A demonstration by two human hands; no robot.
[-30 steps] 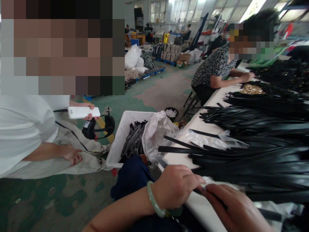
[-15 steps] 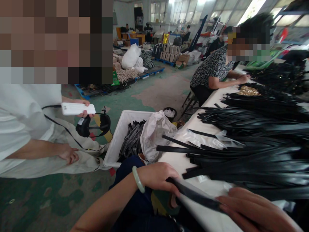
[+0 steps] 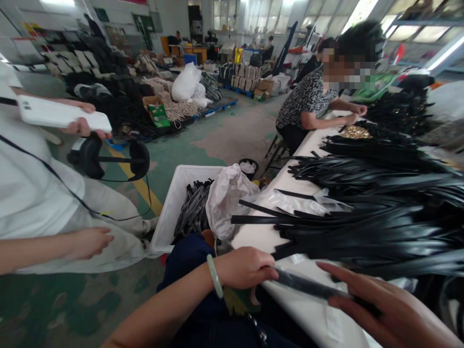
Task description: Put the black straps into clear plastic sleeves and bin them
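Note:
My left hand [image 3: 248, 267], with a pale green bangle on its wrist, is closed on one end of a black strip [image 3: 308, 284]. Over the table edge at the lower right, my right hand [image 3: 380, 297] has its thumb and forefinger spread around the strip's other end, with the fingers apart. The strip slants down to the right between both hands and looks slightly blurred. Just beyond them, a large heap of long black strips [image 3: 362, 237] lies across the white table [image 3: 253, 237], their ends pointing left.
A white bin [image 3: 165, 222] of dark strips and a whitish sack [image 3: 228, 193] stand left of the table. A person in white holds a phone [image 3: 61, 113] and a black headset [image 3: 139, 159] at the left. Another person [image 3: 302, 96] works at the table's far end.
The view has turned slightly left. My right hand has opened, its forefinger lifting off the strip, while my left hand keeps its grip. The person in white has raised the phone and headset.

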